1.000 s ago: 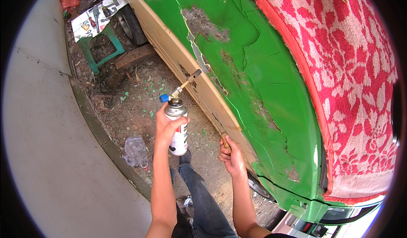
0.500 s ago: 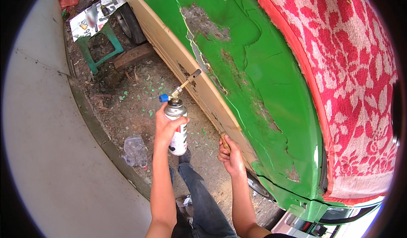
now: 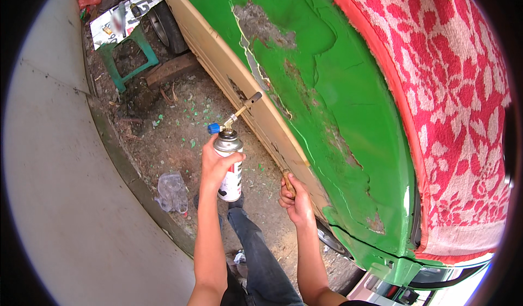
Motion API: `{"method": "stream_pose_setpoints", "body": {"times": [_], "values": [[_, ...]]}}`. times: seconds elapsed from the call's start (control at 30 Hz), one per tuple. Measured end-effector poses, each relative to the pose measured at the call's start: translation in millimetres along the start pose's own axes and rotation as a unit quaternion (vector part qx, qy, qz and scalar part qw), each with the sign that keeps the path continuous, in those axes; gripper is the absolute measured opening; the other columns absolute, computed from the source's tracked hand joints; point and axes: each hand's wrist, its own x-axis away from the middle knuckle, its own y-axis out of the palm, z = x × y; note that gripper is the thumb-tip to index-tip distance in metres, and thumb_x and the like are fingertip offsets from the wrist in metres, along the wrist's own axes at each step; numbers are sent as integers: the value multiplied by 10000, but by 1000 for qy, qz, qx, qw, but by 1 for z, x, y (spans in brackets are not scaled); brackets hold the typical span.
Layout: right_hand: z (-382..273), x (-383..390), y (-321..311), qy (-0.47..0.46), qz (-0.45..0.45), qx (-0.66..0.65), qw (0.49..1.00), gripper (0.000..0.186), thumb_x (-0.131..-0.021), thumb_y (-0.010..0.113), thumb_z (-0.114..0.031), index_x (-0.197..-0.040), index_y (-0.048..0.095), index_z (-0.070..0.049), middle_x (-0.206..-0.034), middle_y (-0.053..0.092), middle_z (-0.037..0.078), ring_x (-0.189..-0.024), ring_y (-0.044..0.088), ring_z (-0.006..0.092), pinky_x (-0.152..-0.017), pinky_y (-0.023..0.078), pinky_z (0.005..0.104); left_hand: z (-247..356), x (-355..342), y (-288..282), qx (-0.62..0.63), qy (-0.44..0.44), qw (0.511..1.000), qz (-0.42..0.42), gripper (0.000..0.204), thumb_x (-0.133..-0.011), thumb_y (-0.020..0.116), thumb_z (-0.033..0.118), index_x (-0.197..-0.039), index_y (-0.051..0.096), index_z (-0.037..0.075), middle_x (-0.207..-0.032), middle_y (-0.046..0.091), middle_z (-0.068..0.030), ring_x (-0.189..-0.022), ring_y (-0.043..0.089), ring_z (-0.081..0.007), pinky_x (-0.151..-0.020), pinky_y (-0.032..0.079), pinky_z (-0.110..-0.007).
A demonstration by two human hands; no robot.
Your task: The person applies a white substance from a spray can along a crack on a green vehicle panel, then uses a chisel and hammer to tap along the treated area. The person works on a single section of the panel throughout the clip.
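Note:
My left hand (image 3: 218, 164) is wrapped around a gas torch (image 3: 231, 167), a white and silver canister with a blue knob and a brass neck. Its dark nozzle tip points up and right, close to the tan lower panel (image 3: 218, 53) of a vehicle. In my right hand (image 3: 297, 200) is the wooden handle of a scraper (image 3: 288, 183); its thin dark blade extends up in front of the tan panel. Beyond both hands, the green body panel (image 3: 359, 99) shows cracked paint and bare grey-brown patches. No flame is visible at the nozzle.
A red and pink floral cloth (image 3: 436, 88) covers the vehicle's right part. At the upper left, a green stool (image 3: 128, 61) stands by a white board (image 3: 128, 14) with tools. A clear plastic bag (image 3: 172, 191) and green paint flakes lie on the ground beside a pale wall (image 3: 60, 159).
The torch in my left hand has shifted slightly right and down. My right hand and the scraper have hardly moved.

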Motion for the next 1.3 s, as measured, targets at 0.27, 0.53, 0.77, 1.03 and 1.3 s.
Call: {"method": "stream_pose_setpoints", "body": {"times": [0.27,0.53,0.77,1.03,1.3], "values": [[0,5,-4,-2,-5,-4,1000,309,-1017,513,-347,-913,514,-57,-573,355,-53,-424,225,37,-417,186,226,-3,9,7,-1,-3,1000,-2,418,-605,748,52,-996,604,16,-820,674,-63,-711,643,-160,-691,507,-306],[-2,10,-12,-6,-12,-4,1000,317,-1018,511,-356,-914,518,-57,-581,360,-54,-426,217,33,-419,188,220,-4,19,13,-4,0,1000,4,414,-605,755,61,-989,606,17,-824,672,-60,-714,637,-156,-696,504,-309],[-4,12,-17,7,-13,13,1000,295,-1024,482,-352,-921,513,-76,-563,324,-72,-422,209,39,-429,186,221,-6,24,16,-3,1,1000,1,415,-606,755,64,-989,605,10,-824,673,-64,-717,640,-158,-694,504,-307],[-7,12,-23,5,-22,15,1000,298,-1022,484,-352,-916,510,-76,-560,327,-71,-420,211,39,-425,178,223,-15,30,17,13,-3,1000,5,446,-609,790,67,-1003,593,1,-813,679,-62,-703,642,-142,-666,508,-300],[-25,45,0,-32,-66,67,995,298,-1009,546,-362,-871,491,-103,-584,371,-58,-455,254,42,-431,211,226,2,72,-2,-160,72,981,86,486,-612,837,158,-1003,589,9,-840,704,-104,-777,682,-195,-740,533,-351]]}}
